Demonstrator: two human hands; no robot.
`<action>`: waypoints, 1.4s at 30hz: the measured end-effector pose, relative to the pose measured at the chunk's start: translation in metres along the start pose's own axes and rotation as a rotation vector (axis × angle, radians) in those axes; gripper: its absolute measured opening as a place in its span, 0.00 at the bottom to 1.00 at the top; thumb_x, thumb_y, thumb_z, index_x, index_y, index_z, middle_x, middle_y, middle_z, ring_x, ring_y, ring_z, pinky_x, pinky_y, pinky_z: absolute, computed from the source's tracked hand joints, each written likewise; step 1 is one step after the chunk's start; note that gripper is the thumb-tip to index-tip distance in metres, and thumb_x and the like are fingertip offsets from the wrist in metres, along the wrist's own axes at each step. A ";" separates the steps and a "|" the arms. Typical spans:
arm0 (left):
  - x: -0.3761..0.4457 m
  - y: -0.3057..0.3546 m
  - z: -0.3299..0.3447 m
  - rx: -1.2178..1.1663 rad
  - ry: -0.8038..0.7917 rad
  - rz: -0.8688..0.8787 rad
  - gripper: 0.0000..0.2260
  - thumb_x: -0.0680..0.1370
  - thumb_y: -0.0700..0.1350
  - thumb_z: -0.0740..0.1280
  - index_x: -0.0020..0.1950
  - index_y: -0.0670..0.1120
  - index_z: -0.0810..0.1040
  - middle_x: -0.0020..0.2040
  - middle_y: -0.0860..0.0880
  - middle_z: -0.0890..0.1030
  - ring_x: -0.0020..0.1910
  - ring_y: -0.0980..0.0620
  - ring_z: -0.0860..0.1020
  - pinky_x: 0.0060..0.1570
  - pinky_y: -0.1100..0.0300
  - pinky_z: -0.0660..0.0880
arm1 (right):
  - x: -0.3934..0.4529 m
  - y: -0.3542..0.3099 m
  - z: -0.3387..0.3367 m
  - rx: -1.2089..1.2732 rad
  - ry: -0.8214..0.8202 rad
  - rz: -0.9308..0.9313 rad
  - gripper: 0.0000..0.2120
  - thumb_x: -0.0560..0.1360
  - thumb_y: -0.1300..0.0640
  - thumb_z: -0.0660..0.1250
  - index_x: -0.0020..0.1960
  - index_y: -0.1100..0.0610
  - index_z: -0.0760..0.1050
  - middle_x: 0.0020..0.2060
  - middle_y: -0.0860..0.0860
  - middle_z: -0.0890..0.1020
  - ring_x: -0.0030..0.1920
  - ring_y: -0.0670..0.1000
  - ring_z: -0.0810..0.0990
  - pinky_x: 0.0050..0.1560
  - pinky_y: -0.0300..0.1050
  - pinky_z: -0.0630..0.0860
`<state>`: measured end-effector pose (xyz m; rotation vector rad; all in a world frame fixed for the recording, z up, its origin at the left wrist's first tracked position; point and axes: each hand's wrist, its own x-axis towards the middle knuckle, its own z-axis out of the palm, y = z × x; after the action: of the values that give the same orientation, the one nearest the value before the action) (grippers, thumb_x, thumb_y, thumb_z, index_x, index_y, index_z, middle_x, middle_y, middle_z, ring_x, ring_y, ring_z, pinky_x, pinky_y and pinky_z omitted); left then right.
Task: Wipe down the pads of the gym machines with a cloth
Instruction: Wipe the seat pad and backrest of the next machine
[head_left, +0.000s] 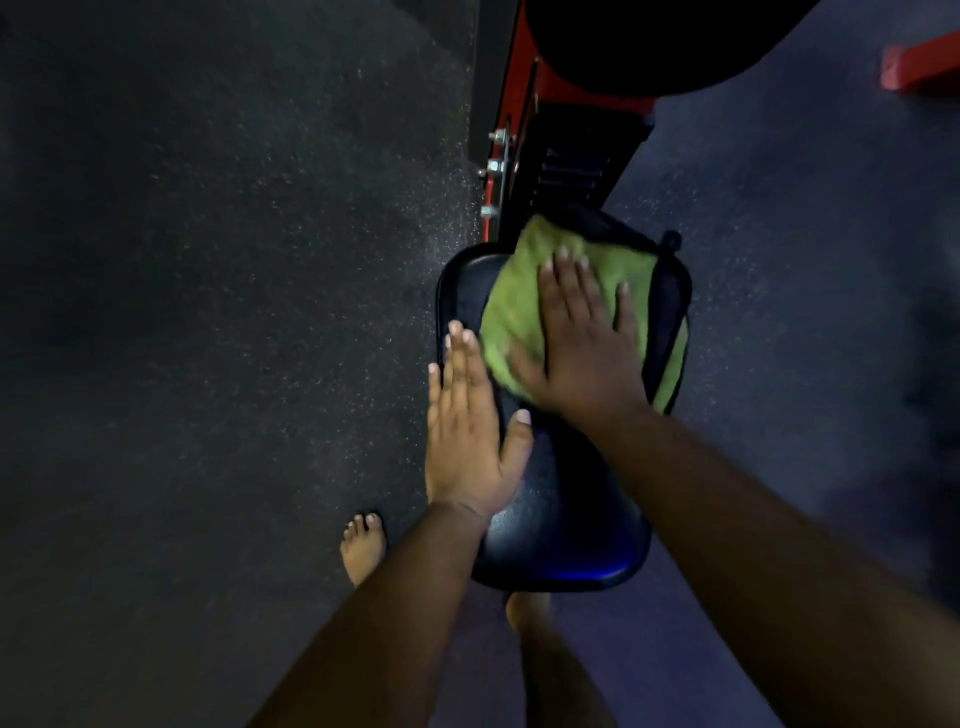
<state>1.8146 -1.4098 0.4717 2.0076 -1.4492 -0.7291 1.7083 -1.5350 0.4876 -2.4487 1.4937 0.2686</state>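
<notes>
head view, near edge first: a bare foot (362, 545) stands on the dark speckled floor (208, 260) just left of the seat, and both forearms reach forward over it. the black seat pad (561, 519) runs away from the person, its near end bare and catching a bluish sheen.

the left hand (470, 436) lies flat along the pad's left edge, fingers straight and together, thumb spread onto the surface; it holds nothing and looks to be bracing the seat. the two hands sit close but apart, not touching. further on, the right hand (584, 343) presses palm-down, fingers straight and slightly spread, on the green cloth (511, 312), which is spread over the far half of the pad and hangs a little over its right edge. the cloth is blurred, so it seems to be mid-stroke.

to do this stroke well, my judgement: keep the palm flat with even pressure, pull the cloth the whole length toward the bare near end, overlap passes, and run it along the side edges and the seam.

beyond the pad rise the red frame (519, 88) with its bolts (496, 137), and a large dark pad (649, 41) at the top, likely waiting its turn.
</notes>
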 end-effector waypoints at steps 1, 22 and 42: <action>-0.001 0.001 -0.003 -0.073 0.026 -0.009 0.36 0.82 0.56 0.52 0.83 0.38 0.44 0.84 0.41 0.44 0.84 0.46 0.45 0.80 0.40 0.49 | -0.032 -0.002 0.004 -0.002 -0.016 -0.044 0.43 0.79 0.29 0.46 0.84 0.56 0.47 0.84 0.53 0.48 0.83 0.53 0.46 0.78 0.68 0.49; -0.035 -0.047 -0.073 -0.337 -0.189 -0.218 0.34 0.80 0.63 0.50 0.84 0.54 0.47 0.82 0.62 0.44 0.80 0.66 0.44 0.82 0.47 0.45 | -0.036 -0.020 0.000 -0.087 -0.106 -0.198 0.46 0.70 0.22 0.53 0.82 0.38 0.43 0.83 0.48 0.43 0.83 0.57 0.40 0.66 0.86 0.42; -0.031 -0.019 -0.031 -0.206 -0.073 -0.160 0.32 0.82 0.59 0.49 0.84 0.47 0.50 0.84 0.50 0.46 0.82 0.58 0.45 0.81 0.44 0.42 | -0.154 -0.061 0.032 -0.014 -0.027 0.015 0.47 0.72 0.25 0.53 0.84 0.46 0.49 0.83 0.51 0.49 0.83 0.60 0.47 0.70 0.81 0.47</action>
<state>1.8403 -1.3717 0.4829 1.9689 -1.2082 -0.9873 1.6917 -1.3689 0.5087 -2.4356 1.5051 0.3157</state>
